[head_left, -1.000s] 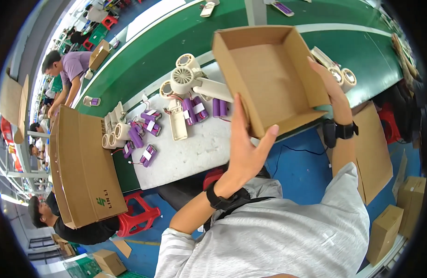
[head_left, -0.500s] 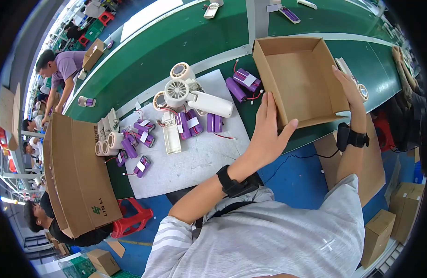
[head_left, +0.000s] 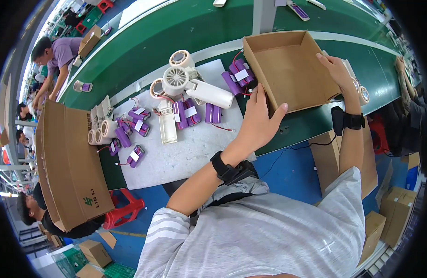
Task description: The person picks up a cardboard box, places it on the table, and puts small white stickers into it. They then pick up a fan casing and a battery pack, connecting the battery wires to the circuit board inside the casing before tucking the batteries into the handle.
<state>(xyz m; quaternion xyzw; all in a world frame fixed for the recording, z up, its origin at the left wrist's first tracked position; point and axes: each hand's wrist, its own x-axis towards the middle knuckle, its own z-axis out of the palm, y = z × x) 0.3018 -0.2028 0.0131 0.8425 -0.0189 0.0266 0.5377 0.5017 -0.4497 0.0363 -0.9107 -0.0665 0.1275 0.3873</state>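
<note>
Both hands grip the empty cardboard box (head_left: 292, 69): left hand (head_left: 259, 121) on its near wall, right hand (head_left: 336, 72) on the far side. Keep it level at the counter's (head_left: 144, 41) near edge, clear of the purple batteries (head_left: 237, 76).

Cardboard tray (head_left: 294, 69) on the conveyor belt (head_left: 144, 46), right of the mat (head_left: 185, 153). Battery packs (head_left: 190, 113) and handheld fans (head_left: 185, 81) on mat. Large carton (head_left: 67, 162) at mat's left. Small cartons (head_left: 389, 217) on floor, right.

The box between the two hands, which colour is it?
Plain brown cardboard; the box shows best in the head view.
</note>
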